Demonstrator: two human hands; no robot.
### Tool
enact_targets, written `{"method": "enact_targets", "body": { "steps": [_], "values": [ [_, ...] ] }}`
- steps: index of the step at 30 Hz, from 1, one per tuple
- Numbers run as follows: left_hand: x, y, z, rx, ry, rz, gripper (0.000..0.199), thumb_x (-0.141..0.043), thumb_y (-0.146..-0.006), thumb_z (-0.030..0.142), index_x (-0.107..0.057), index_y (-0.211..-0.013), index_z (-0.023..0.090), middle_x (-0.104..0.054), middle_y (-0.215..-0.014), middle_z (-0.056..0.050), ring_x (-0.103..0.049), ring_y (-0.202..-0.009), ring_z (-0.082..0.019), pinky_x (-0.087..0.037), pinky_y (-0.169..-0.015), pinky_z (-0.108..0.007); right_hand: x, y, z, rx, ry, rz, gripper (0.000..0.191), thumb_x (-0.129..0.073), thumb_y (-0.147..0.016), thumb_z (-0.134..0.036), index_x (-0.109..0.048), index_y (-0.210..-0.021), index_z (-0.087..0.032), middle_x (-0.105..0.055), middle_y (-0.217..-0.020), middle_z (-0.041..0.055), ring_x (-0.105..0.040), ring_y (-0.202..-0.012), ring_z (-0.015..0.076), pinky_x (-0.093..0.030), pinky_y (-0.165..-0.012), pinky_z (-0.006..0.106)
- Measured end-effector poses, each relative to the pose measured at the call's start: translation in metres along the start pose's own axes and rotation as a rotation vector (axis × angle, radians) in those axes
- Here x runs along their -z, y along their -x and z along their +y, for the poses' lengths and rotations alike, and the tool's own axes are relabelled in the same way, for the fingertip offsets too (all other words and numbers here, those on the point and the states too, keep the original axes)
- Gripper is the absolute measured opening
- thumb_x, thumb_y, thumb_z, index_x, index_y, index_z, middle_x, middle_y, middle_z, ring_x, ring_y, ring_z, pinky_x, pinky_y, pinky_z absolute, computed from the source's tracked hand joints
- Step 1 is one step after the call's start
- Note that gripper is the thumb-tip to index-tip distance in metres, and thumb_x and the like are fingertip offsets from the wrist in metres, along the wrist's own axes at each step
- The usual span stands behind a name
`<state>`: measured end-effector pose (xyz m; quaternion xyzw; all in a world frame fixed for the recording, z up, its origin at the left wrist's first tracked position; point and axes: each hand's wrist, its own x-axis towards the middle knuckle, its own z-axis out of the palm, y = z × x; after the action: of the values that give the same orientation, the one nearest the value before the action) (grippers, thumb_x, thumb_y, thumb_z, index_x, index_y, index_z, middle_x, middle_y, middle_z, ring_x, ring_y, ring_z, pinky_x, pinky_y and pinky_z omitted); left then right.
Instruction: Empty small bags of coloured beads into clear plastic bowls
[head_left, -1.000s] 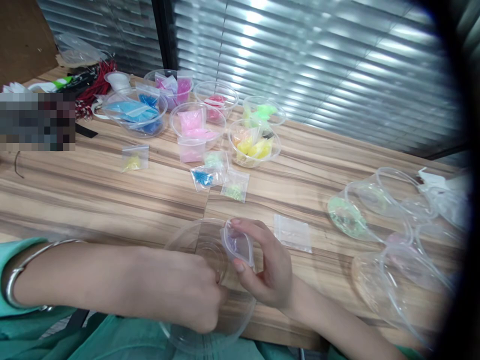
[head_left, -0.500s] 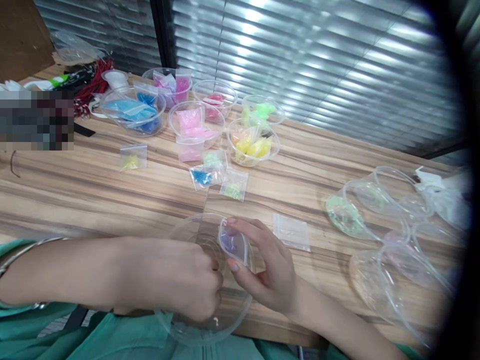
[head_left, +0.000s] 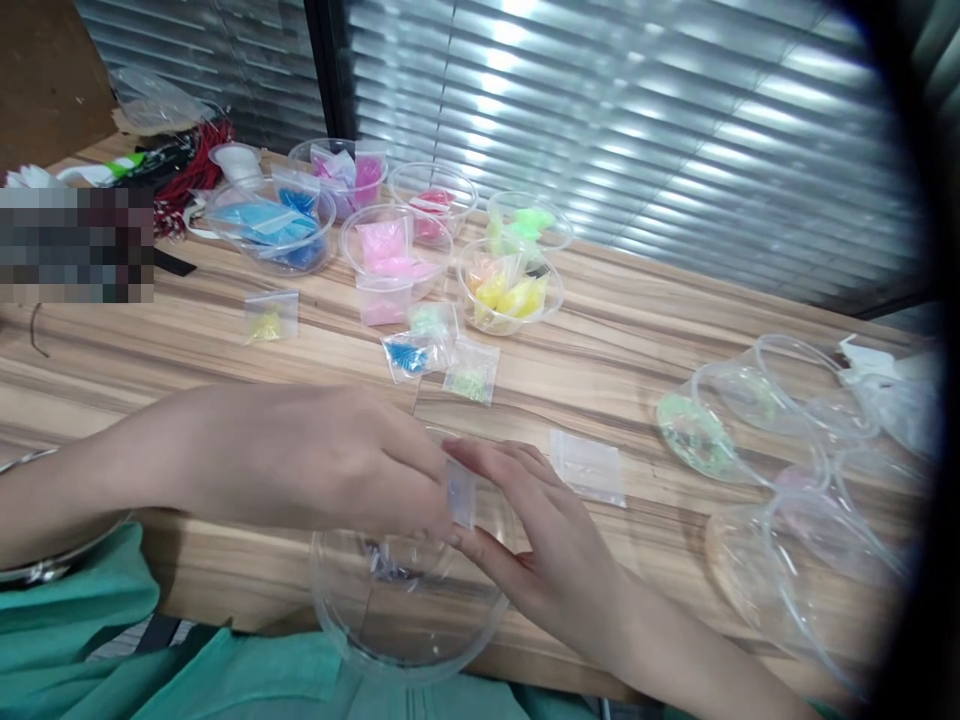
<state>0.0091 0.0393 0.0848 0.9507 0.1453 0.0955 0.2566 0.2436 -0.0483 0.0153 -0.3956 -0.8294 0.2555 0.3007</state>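
Observation:
A small clear zip bag (head_left: 461,495) with something purple in it is held above a large clear plastic bowl (head_left: 420,655). My right hand (head_left: 544,545) grips the bag between thumb and fingers. My left hand (head_left: 352,465) is closed at the bag's left edge, its fingertips mostly hidden behind the back of the hand. Inside the bowl lie some small dark purple pieces (head_left: 394,565). Just right of my right hand, another clear zip bag (head_left: 589,467) lies flat on the table.
Small bags of yellow (head_left: 266,322), blue (head_left: 409,355) and green beads (head_left: 470,380) lie on the wooden table. Behind them stand several clear bowls of coloured packets, such as a blue one (head_left: 270,225). Stacked clear cups (head_left: 757,440) crowd the right side; red cords (head_left: 199,170) lie far left.
My left hand has risen from over the bowl to the bag's edge. The bag's mouth, wide open before, now looks flattened. The purple pieces in the bowl have come into view.

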Motion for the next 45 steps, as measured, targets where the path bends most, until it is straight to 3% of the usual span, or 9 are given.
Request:
{"method": "enact_targets", "body": {
  "steps": [2, 5, 10, 15, 19, 26, 34, 38, 45],
  "values": [
    [0.001, -0.003, 0.004, 0.005, 0.244, -0.062, 0.032, -0.038, -0.108, 0.023, -0.069, -0.105, 0.024, -0.072, -0.096, 0.008, -0.067, -0.082, -0.003, -0.050, -0.075, -0.008, 0.001, -0.001, 0.001, -0.023, -0.002, -0.018, 0.051, -0.062, -0.098, -0.031, -0.039, -0.143, -0.022, -0.062, -0.133, 0.0093, -0.057, -0.123, 0.0224, -0.050, -0.102, 0.041],
    [-0.003, -0.006, 0.010, 0.040, 0.334, 0.023, 0.026, -0.041, -0.106, 0.018, -0.067, -0.104, 0.020, -0.072, -0.100, 0.006, -0.069, -0.090, -0.005, -0.051, -0.082, -0.009, 0.002, -0.002, 0.003, -0.068, -0.022, -0.038, 0.057, -0.070, -0.093, -0.037, -0.042, -0.141, -0.024, -0.058, -0.133, 0.0081, -0.051, -0.125, 0.0224, -0.050, -0.100, 0.038],
    [-0.011, -0.007, 0.013, 0.027, 0.221, 0.082, 0.022, -0.043, -0.106, 0.022, -0.065, -0.106, 0.023, -0.071, -0.099, 0.009, -0.067, -0.090, -0.003, -0.048, -0.084, -0.006, 0.002, -0.005, 0.002, -0.054, -0.034, -0.071, 0.054, -0.070, -0.093, -0.040, -0.042, -0.138, -0.024, -0.060, -0.131, 0.0053, -0.051, -0.124, 0.0209, -0.043, -0.108, 0.040],
    [-0.011, -0.003, 0.008, -0.175, -0.136, 0.031, 0.030, -0.038, -0.105, 0.013, -0.066, -0.098, 0.020, -0.065, -0.096, 0.001, -0.060, -0.090, -0.013, -0.047, -0.080, -0.019, 0.002, -0.007, 0.000, -0.051, -0.043, -0.080, 0.048, -0.065, -0.096, -0.040, -0.042, -0.135, -0.025, -0.060, -0.132, 0.0056, -0.053, -0.124, 0.0205, -0.042, -0.108, 0.040],
    [-0.008, -0.004, 0.009, -0.196, -0.163, 0.043, 0.029, -0.037, -0.104, 0.010, -0.064, -0.099, 0.017, -0.064, -0.099, 0.000, -0.057, -0.094, -0.013, -0.045, -0.081, -0.019, 0.001, -0.007, 0.000, -0.066, -0.044, -0.074, 0.050, -0.068, -0.094, -0.039, -0.043, -0.135, -0.025, -0.059, -0.133, 0.0042, -0.052, -0.124, 0.0195, -0.043, -0.106, 0.037],
    [-0.008, -0.007, 0.008, -0.115, -0.079, 0.024, 0.017, -0.054, -0.096, 0.007, -0.061, -0.105, 0.019, -0.068, -0.106, 0.003, -0.062, -0.091, -0.009, -0.047, -0.082, -0.015, -0.002, -0.005, 0.001, -0.019, -0.004, -0.053, 0.052, -0.066, -0.094, -0.044, -0.042, -0.137, -0.025, -0.061, -0.131, 0.0051, -0.052, -0.127, 0.0221, -0.040, -0.108, 0.038],
    [-0.006, -0.013, 0.014, 0.148, 0.390, 0.075, 0.020, -0.050, -0.104, 0.018, -0.062, -0.105, 0.034, -0.066, -0.087, 0.018, -0.063, -0.074, 0.005, -0.040, -0.070, 0.005, -0.001, -0.006, 0.002, -0.033, -0.123, -0.077, 0.040, -0.069, -0.093, -0.039, -0.050, -0.126, -0.025, -0.060, -0.132, 0.0032, -0.053, -0.126, 0.0178, -0.040, -0.109, 0.033],
    [-0.007, -0.014, 0.015, 0.190, 0.444, 0.005, 0.021, -0.050, -0.104, 0.018, -0.062, -0.107, 0.035, -0.069, -0.103, 0.021, -0.066, -0.092, 0.005, -0.041, -0.076, 0.004, -0.001, -0.006, 0.003, -0.046, -0.145, -0.094, 0.041, -0.071, -0.092, -0.040, -0.050, -0.126, -0.027, -0.059, -0.133, 0.0014, -0.052, -0.127, 0.0166, -0.039, -0.111, 0.032],
    [-0.008, -0.011, 0.010, 0.110, 0.398, -0.004, 0.023, -0.051, -0.099, 0.006, -0.060, -0.088, 0.024, -0.063, -0.083, 0.012, -0.061, -0.074, -0.002, -0.047, -0.071, -0.006, 0.000, -0.006, 0.001, -0.067, -0.062, -0.082, 0.044, -0.063, -0.096, -0.047, -0.043, -0.132, -0.030, -0.061, -0.129, 0.0008, -0.053, -0.127, 0.0174, -0.037, -0.113, 0.032]
  ]
}}
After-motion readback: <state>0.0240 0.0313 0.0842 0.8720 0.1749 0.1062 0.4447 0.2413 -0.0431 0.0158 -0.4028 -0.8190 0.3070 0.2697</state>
